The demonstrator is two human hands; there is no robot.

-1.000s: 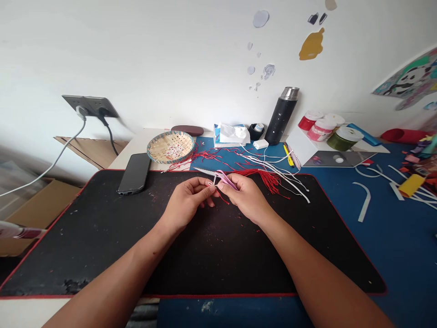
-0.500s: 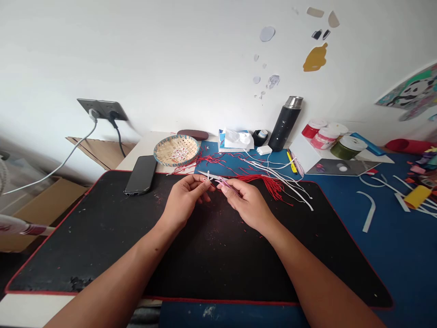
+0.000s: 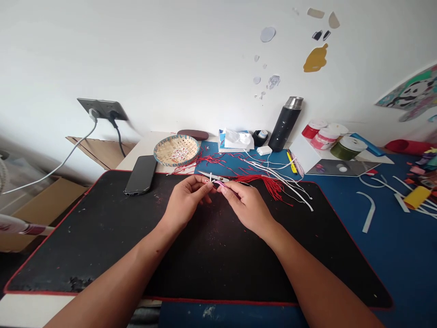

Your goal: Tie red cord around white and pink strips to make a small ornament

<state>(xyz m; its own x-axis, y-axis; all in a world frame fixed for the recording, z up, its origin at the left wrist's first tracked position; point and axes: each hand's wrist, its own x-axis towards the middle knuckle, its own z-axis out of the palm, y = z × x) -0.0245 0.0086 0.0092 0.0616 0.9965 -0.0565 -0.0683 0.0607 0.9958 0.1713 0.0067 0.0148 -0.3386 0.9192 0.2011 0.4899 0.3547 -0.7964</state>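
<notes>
Above the far part of the black mat [image 3: 218, 255], my hands almost meet. My left hand [image 3: 186, 198] is closed, pinching a thin white cord [image 3: 210, 176] whose short end sticks up from the fingertips. Thumb and fingers of my right hand [image 3: 248, 202] close on a slim pink tool [image 3: 220, 184], its tip at the cord; its exact kind is too small to tell. Just behind the fingers lie scissors [image 3: 206, 174], their blades pointing left and their handles hidden by my right hand. Red cords [image 3: 273, 187] lie bundled beyond my right hand.
A woven basket [image 3: 175, 157] with small bits in it and a phone [image 3: 140, 175] lie at the back left. White cords [image 3: 287, 175], a tissue box [image 3: 235, 140], a black flask [image 3: 286, 125], a yellow cutter [image 3: 292, 161] and spools of cord [image 3: 348, 147] stand or lie along the back.
My hands have come slightly closer together. The white cord's end now stands more upright, and the pink tool has moved a little left towards it.
</notes>
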